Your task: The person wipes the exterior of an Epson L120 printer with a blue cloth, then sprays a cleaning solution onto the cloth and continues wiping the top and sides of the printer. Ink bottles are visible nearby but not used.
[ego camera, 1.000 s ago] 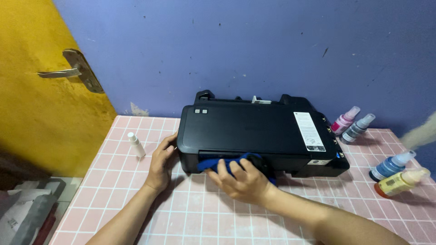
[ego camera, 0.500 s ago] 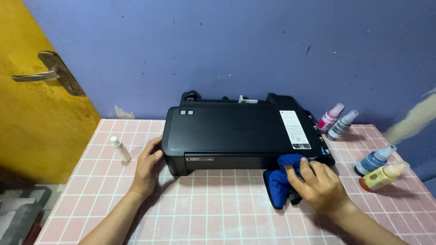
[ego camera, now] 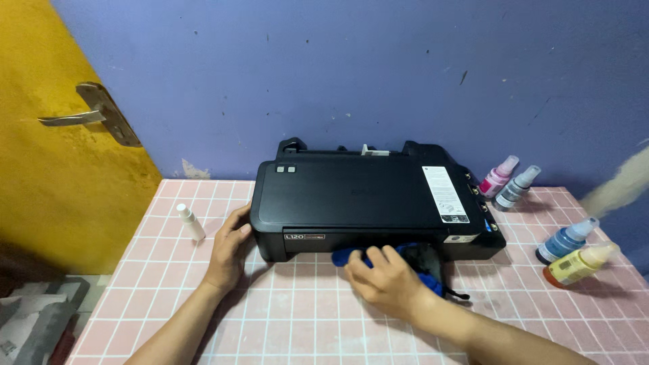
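A black printer (ego camera: 365, 196) sits on a pink tiled tabletop (ego camera: 304, 318) against a purple wall. My left hand (ego camera: 230, 249) rests flat against the printer's left front corner. My right hand (ego camera: 385, 280) presses a blue cloth (ego camera: 422, 260) against the lower front face of the printer, about at its middle. Part of the cloth is hidden under my fingers.
A small white bottle (ego camera: 190, 222) stands left of the printer. Pink (ego camera: 499, 176) and grey (ego camera: 516, 187) ink bottles stand at the back right, with a blue one (ego camera: 566, 240) and a yellow one (ego camera: 579, 264) nearer. A yellow door with a metal handle (ego camera: 88, 115) is at the left.
My right hand swept the blue cloth along the printer's front from the left to the right end, then back toward the middle. My left hand stayed at the left corner.
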